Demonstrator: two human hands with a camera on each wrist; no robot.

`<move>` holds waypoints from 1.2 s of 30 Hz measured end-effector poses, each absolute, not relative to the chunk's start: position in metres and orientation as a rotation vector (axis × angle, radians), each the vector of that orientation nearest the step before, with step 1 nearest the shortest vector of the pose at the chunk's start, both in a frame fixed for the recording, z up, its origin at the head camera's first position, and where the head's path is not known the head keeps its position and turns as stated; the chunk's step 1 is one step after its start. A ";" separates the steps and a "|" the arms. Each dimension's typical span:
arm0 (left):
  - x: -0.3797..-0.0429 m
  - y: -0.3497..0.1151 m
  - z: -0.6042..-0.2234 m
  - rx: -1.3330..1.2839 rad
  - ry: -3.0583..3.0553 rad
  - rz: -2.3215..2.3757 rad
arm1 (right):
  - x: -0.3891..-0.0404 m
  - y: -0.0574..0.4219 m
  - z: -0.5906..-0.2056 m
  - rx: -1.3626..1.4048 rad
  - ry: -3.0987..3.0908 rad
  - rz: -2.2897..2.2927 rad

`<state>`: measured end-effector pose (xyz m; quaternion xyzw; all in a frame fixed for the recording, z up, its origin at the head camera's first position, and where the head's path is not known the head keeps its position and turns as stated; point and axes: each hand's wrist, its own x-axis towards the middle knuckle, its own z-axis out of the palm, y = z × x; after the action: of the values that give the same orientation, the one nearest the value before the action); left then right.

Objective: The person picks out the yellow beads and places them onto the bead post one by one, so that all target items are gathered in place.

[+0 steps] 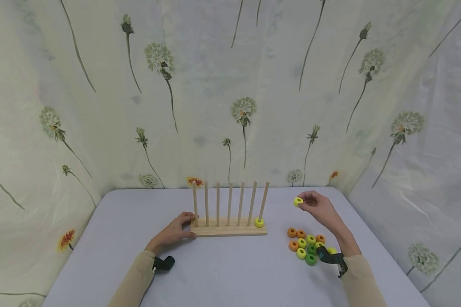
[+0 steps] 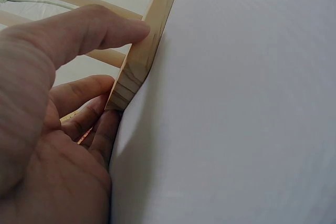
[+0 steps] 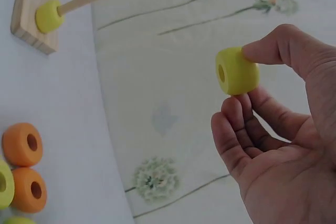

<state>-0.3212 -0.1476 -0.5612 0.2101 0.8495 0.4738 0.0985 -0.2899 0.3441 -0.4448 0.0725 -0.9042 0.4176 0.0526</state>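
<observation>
A wooden peg rack, a flat base with a row of several upright pegs, stands mid-table. At its left end, my left hand grips the base, thumb on the near edge and fingertips at the far side; the left wrist view shows this close up. One yellow bead sits at the foot of the rightmost peg. To the right of the rack, my right hand pinches another yellow bead between thumb and fingers, raised above the table. Its hole faces left in the right wrist view.
On the right of the white table, below my right hand, lies a cluster of loose beads: orange beads, yellow beads and green beads. My right wrist and its black strap camera overlap part of it. A flower-print curtain hangs behind.
</observation>
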 end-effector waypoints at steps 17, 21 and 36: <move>-0.321 -0.147 -0.564 0.620 2.533 1.378 | -0.302 0.302 -0.400 0.330 -2.670 1.349; -0.321 -0.147 -0.563 0.592 2.535 1.377 | -0.305 0.295 -0.390 0.363 -2.652 1.349; -0.322 -0.147 -0.563 0.576 2.522 1.383 | -0.307 0.273 -0.376 0.453 -2.620 1.336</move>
<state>-0.3223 -0.1465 -0.5628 0.1952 0.8551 0.4690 0.1037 -0.3070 0.2735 -0.3759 0.1517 -0.8775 0.4474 0.0829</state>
